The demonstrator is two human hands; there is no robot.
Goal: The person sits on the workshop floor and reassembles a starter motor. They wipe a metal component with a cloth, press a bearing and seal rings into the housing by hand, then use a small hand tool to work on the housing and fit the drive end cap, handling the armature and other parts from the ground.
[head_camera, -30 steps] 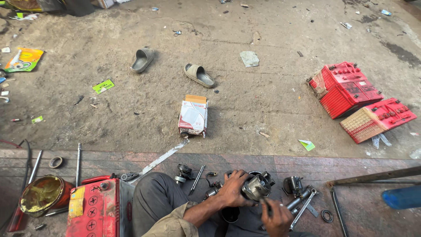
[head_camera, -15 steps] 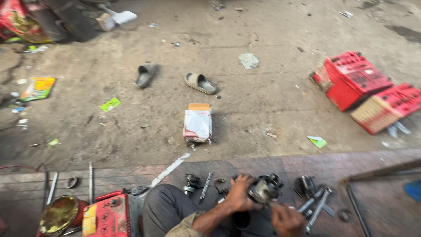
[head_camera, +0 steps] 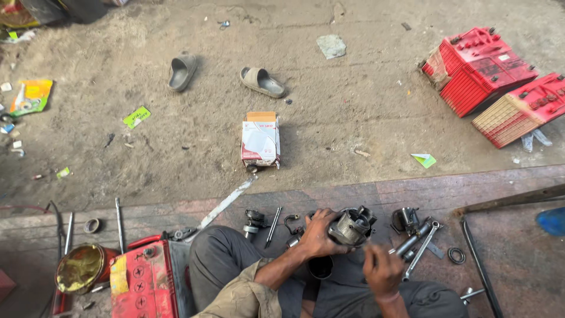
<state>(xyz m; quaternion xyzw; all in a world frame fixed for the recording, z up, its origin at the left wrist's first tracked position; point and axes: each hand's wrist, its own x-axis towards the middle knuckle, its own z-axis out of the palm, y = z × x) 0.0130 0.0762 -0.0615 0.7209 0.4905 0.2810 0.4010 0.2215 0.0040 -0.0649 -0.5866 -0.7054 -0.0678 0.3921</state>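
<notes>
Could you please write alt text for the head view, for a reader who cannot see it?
Seated on a reddish step, a person grips a greasy metal motor part with the left hand, right hand beside it. Wrenches, a red battery and sandals lie around.

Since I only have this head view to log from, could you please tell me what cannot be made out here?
- Head view: the near side of the round metal part is hidden by the left hand.
- Whether the right hand pinches a tool: its fingers curl over and blur.
- The red battery by the knee is cut off by the bottom edge.
- The blue object is cut off by the right edge.
- The ring and small bolts: too small to identify.
</notes>
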